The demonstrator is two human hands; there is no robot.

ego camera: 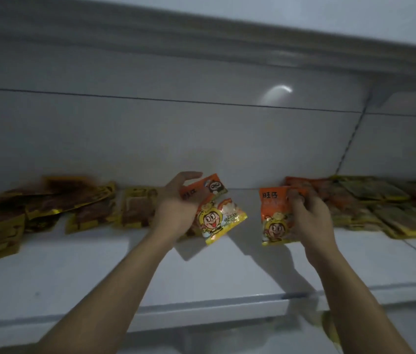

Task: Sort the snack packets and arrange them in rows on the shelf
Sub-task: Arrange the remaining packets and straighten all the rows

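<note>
Far left of the white shelf [201, 277] there's a messy heap of brown-and-gold packets [48, 200], overlapping at all angles and clearly not sorted yet. It's blurry, so I can't read any of the print.

Next along is the left hand [176, 203], raised just over the shelf. Its fingers are curled around what looks like two orange-and-yellow cartoon packets [217, 215], fanned one over the other and tilted. The thumb is lifted off a bit, so I'd call it a loose hold.

Across a small gap is a matching orange packet [275, 215], upright, with its bottom edge about at the shelf surface. The right hand [309, 215] pinches it from the right side, fingertips curled over the top corner.

Behind and to the right sit the tidier rows of flat packets [380, 213], laid side by side, with a few orange ones at the near end.

My guess on handling is that these are light, puffy foil pouches. They'll be slick and crinkly, and soft enough to buckle if you squeeze the middle. Whatever's inside is probably crushable too. I'd hold them by the flat sealed edges or a corner and lay them down rather than drop them. Stacked ones will slide over each other, so that left-hand pair wants a firmer pinch before it goes anywhere.
</note>
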